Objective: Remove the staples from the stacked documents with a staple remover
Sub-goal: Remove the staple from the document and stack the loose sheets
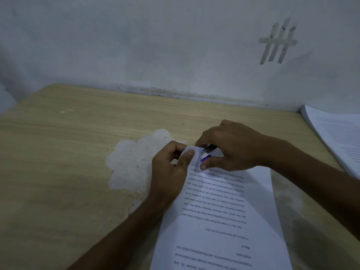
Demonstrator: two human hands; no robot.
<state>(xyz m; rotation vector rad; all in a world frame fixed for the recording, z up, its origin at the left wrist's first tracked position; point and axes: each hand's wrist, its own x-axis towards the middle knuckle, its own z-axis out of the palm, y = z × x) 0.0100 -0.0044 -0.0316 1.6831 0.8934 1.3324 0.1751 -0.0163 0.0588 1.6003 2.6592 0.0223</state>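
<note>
Remover is clamped in your R hand at the far corner of the doc, which lies on the tabletop. L hand pinches that corner. Keep paper taut w/ L, squeeze slowly & pull straight so the sheet won't tear.

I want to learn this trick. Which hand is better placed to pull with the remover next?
Right. The right hand grips the remover, which sits at the far corner of the paper. The left hand pinches that corner, so it probably should just hold the paper steady.
</note>
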